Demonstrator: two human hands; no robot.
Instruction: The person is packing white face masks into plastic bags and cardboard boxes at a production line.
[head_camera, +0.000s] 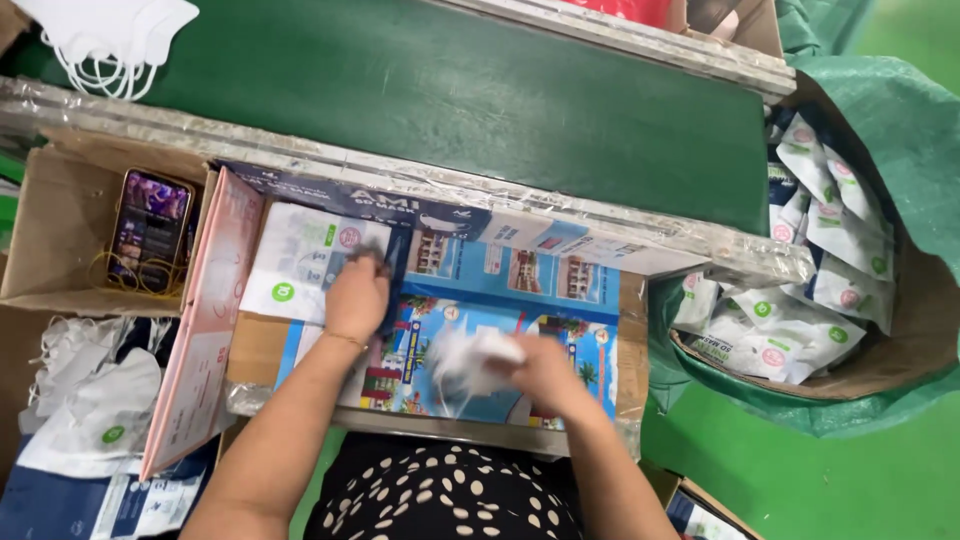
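**Packing bench beside a green conveyor**

A green conveyor belt (480, 100) runs behind a cardboard work tray (630, 340) lined with colourful printed sheets. The left hand (355, 297) presses closed fingers on a stack of white pouches (300, 262). The right hand (548, 372) pinches a white face mask (470, 362), blurred, mid-tray. Its soft, crumpled fabric and loose ear loops could snag or slip from the grasp.
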